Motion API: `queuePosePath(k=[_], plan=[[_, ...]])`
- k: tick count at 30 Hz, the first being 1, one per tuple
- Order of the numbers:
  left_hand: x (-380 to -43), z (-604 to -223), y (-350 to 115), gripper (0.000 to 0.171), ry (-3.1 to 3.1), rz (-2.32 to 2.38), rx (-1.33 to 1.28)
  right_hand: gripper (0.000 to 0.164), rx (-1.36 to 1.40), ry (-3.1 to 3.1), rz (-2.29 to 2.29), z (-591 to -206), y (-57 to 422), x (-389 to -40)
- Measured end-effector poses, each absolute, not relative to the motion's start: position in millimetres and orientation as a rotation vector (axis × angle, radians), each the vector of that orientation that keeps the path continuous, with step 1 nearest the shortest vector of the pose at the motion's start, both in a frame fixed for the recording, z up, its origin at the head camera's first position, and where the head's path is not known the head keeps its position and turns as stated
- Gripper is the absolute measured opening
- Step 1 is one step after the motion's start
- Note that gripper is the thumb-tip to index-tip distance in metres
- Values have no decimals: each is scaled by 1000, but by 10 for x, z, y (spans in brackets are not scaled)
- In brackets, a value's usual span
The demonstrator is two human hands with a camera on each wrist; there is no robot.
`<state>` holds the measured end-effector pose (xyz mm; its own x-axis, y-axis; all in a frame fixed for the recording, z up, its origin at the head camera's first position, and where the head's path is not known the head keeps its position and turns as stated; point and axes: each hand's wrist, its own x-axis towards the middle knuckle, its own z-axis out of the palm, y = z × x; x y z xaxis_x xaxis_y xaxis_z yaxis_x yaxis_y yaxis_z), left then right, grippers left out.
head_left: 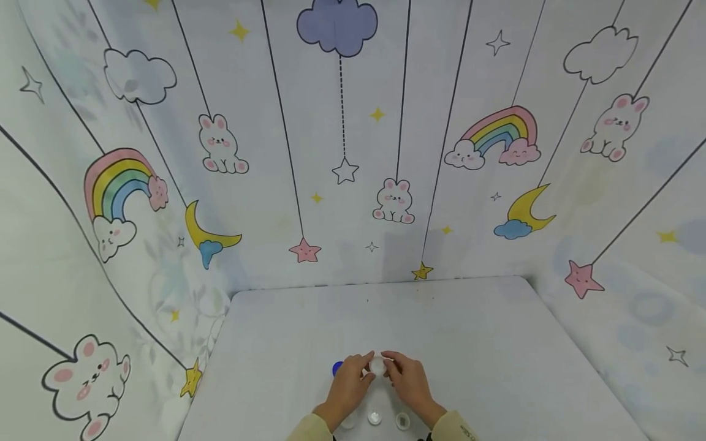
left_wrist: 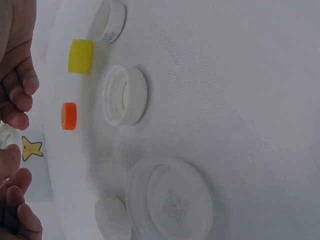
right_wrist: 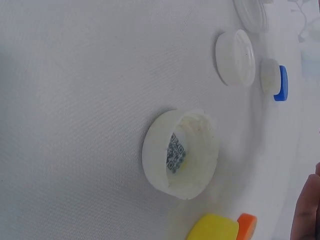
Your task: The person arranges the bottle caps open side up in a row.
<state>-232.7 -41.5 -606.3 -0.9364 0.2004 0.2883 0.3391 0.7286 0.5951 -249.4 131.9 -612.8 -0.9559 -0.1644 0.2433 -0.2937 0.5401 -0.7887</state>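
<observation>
Between both hands, above the table, is a round white cap (head_left: 377, 366). My left hand (head_left: 352, 381) grips its left side with thumb and fingertips. From the right, my right hand (head_left: 409, 378) pinches the same cap. A sliver of that cap (left_wrist: 6, 134) shows between the fingertips in the left wrist view. Only part of the right hand (right_wrist: 306, 212) appears at the right wrist view's edge. Beside the left hand sits a blue cap (head_left: 337, 367), partly covered by it.
Nearer the body stand a white cap (head_left: 374, 418), a hollow white cap with a printed code (head_left: 402, 421) and a wide translucent lid (left_wrist: 200, 200). A yellow cap (left_wrist: 80, 56) and an orange cap (left_wrist: 69, 116) stand farther off. Patterned curtains (head_left: 353, 257) enclose the table (head_left: 485, 324).
</observation>
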Motion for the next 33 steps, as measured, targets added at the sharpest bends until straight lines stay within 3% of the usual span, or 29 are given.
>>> queuePosePath(k=[5,14,22,33], plan=[[-2320,-6062,-409,45,-2717,-987,-442,18,416,-2621,1425,-6142,1320,-2491],[-2339,-6032,-489,31,-2720,-878,-510,42,538,-2719,1333,-6165,1326,-2493],[-2344,-5980,-507,28,-2823,-787,-543,43,559,-2736,1277,-6174,1336,-2488],[-2290,-6016,-485,40,-2886,-708,-493,41,621,-2797,1162,-6166,1356,-2441]])
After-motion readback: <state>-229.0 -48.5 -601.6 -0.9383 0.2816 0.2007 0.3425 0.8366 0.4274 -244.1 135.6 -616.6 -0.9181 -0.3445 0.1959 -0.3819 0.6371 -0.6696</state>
